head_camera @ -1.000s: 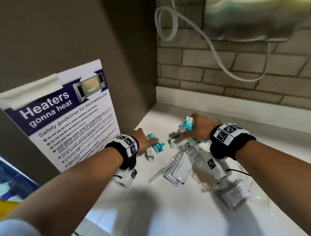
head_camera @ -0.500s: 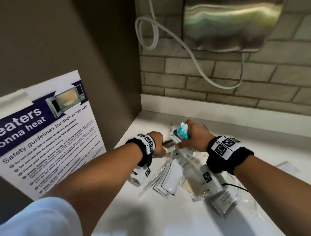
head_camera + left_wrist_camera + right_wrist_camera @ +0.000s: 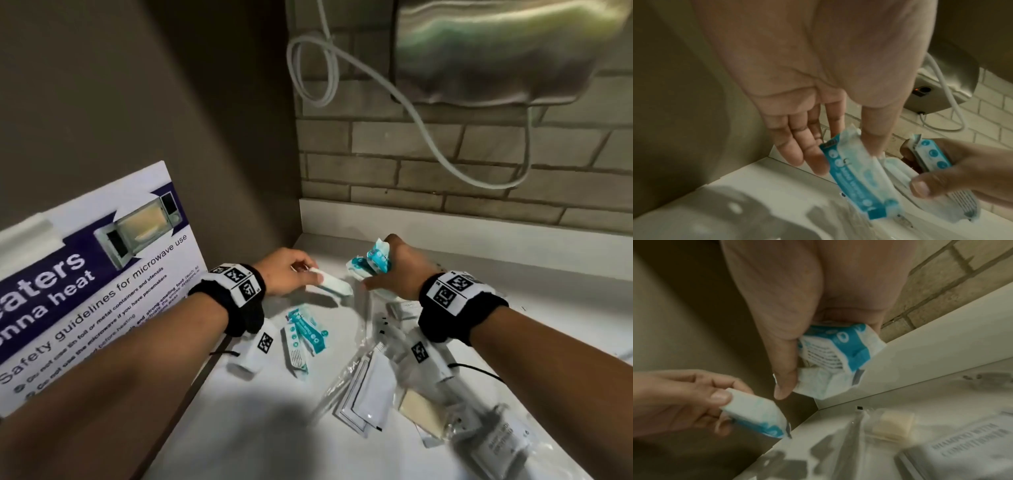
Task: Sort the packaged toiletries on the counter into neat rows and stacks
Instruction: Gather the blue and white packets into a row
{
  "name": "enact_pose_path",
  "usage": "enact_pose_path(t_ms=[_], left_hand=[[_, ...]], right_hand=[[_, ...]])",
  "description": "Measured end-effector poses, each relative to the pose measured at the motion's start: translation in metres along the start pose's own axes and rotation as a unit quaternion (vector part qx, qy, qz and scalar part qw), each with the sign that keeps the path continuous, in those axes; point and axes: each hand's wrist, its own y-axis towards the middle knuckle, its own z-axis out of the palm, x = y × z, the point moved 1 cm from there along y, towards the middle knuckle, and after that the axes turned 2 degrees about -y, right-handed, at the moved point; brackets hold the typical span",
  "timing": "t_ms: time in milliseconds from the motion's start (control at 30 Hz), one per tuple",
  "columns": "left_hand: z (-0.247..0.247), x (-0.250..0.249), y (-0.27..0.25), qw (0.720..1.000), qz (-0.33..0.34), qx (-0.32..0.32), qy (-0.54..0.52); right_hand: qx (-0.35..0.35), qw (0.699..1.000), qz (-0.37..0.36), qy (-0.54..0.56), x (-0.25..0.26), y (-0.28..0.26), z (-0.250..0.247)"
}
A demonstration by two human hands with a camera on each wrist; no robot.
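My left hand (image 3: 308, 275) pinches one blue-and-white packet (image 3: 330, 287) between thumb and fingers, just above the white counter (image 3: 260, 431) near the back corner. In the left wrist view that packet (image 3: 857, 175) hangs under the thumb. Close to its right, my right hand (image 3: 378, 270) grips a bundle of the same packets (image 3: 375, 258), crumpled in the fist (image 3: 838, 350). Two more blue-and-white packets (image 3: 305, 337) lie side by side on the counter below my left wrist.
A loose pile of clear sachets (image 3: 366, 394), a wrapped soap bar (image 3: 419, 411) and a shampoo packet (image 3: 503, 442) lies under my right forearm. A microwave poster (image 3: 102, 274) leans at the left wall. A steel hand dryer (image 3: 496, 51) and cable (image 3: 411, 113) hang above.
My left hand left two packets on the counter, reached over to the right hand's bundle, and now holds one packet drawn away from it. The right hand stayed near the back with its bundle.
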Motion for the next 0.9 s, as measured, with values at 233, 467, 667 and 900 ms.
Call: enact_pose_path(t_ms=[233,467,667,900], left_hand=[[-0.010,0.004,0.012,0.998,-0.046,-0.041,-0.002],[-0.003,0.008,0.028,0.998,-0.054,-0.009,0.029],[0.009,0.026,0.042,0.986,-0.143,0.016,0.082],[0.017,0.041,0.048,0.964,-0.188,0.036,0.184]], right_hand=[[0.008,1.000,-0.026,-0.001,0.016,0.037,0.011],[0.036,0.999,-0.020,-0.020,0.017,0.060,0.022],[0.076,0.995,0.011,-0.056,0.015,0.076,0.040],[0.140,0.987,0.012,-0.082,0.029,0.088,0.070]])
